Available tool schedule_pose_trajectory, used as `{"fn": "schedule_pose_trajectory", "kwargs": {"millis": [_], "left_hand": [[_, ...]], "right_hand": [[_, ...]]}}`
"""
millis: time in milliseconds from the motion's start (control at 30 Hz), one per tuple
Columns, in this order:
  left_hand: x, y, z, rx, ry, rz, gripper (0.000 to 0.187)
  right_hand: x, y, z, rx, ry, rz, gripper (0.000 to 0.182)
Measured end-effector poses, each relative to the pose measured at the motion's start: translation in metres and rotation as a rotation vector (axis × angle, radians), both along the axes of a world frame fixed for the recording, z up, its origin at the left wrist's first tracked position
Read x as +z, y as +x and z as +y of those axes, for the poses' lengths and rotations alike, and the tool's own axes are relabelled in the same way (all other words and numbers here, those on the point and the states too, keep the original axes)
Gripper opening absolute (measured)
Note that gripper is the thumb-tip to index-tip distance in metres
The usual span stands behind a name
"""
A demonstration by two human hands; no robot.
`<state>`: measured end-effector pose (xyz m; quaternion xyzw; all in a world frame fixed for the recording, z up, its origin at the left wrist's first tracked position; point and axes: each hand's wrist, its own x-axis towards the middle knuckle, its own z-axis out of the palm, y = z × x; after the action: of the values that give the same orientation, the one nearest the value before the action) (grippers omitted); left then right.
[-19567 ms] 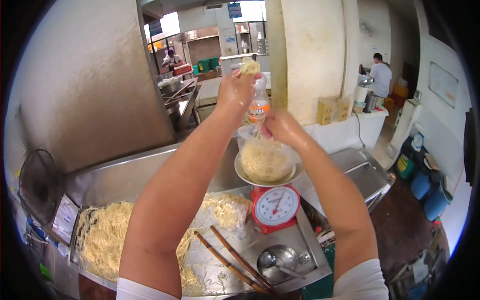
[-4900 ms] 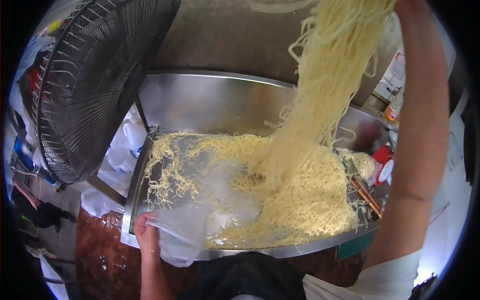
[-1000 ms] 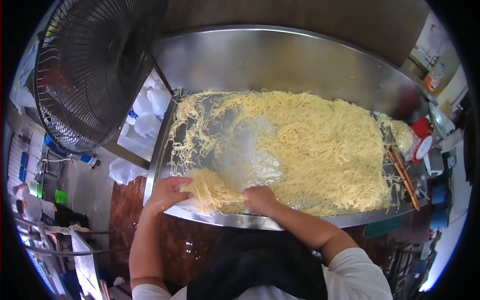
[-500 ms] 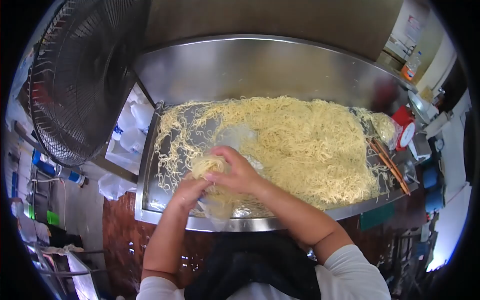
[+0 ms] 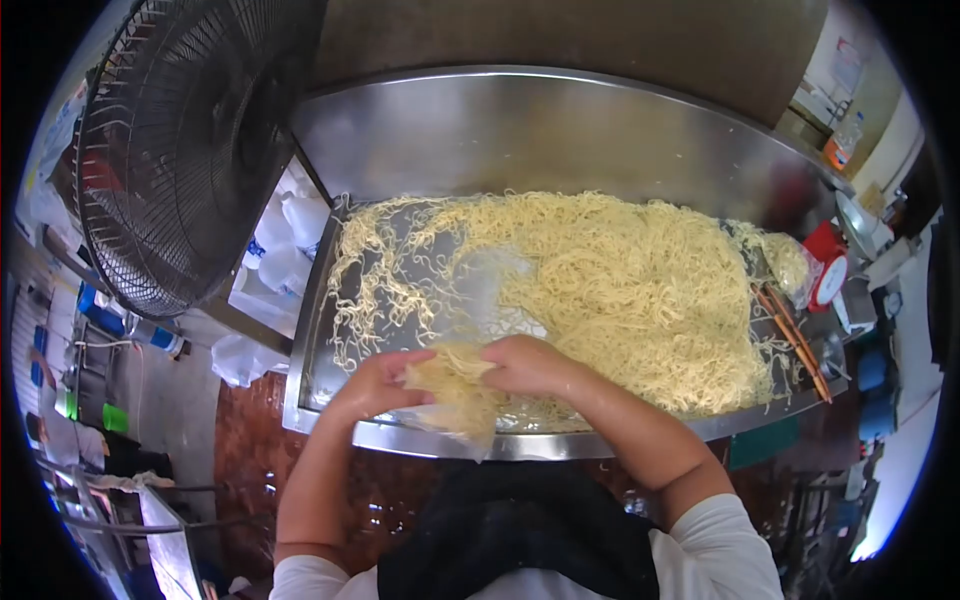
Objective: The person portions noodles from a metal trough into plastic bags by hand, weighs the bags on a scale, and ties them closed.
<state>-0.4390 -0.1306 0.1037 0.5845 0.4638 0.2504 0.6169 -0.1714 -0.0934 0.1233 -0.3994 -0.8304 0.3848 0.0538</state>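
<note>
A clear plastic bag of pale yellow noodles (image 5: 460, 392) hangs between my two hands over the front edge of the metal tray (image 5: 390, 437). My left hand (image 5: 385, 385) grips the bag's left side, fingers and thumb bent round it. On the right side my right hand (image 5: 525, 366) pinches the bag near its top. Behind and to the right lies a wide heap of loose noodles (image 5: 640, 290). Thinner strands (image 5: 375, 280) are scattered over the tray's left part.
A large black fan (image 5: 185, 150) stands at the left, beside white plastic bags (image 5: 285, 250). To the right are brown sticks (image 5: 795, 340), a bagged portion of noodles (image 5: 785, 262) and a red scale (image 5: 828, 270). An orange-filled bottle (image 5: 843, 142) stands at the back right.
My hands have moved apart to the two sides of the bag, and my right hand is lower and further right. The whole view has shifted slightly.
</note>
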Motion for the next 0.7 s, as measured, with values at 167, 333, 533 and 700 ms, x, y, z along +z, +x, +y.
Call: {"fn": "schedule_pose_trajectory", "kwargs": {"millis": [167,333,533,700], "left_hand": [[0.011,0.069,0.000,-0.084,0.381,0.489,0.033],[0.029,0.058,-0.004,-0.294,0.392,1.019,0.023],[0.032,0.025,-0.009,-0.319,0.277,1.163,0.033],[0.017,-0.009,-0.027,-0.042,0.135,0.585,0.055]], "right_hand": [[0.043,-0.017,-0.005,0.091,0.104,0.017,0.030],[0.037,0.064,0.013,-0.199,-0.178,-0.098,0.052],[0.005,0.159,0.040,-0.608,0.189,-0.345,0.042],[0.027,0.092,0.038,-0.358,0.185,-0.454,0.058]]}}
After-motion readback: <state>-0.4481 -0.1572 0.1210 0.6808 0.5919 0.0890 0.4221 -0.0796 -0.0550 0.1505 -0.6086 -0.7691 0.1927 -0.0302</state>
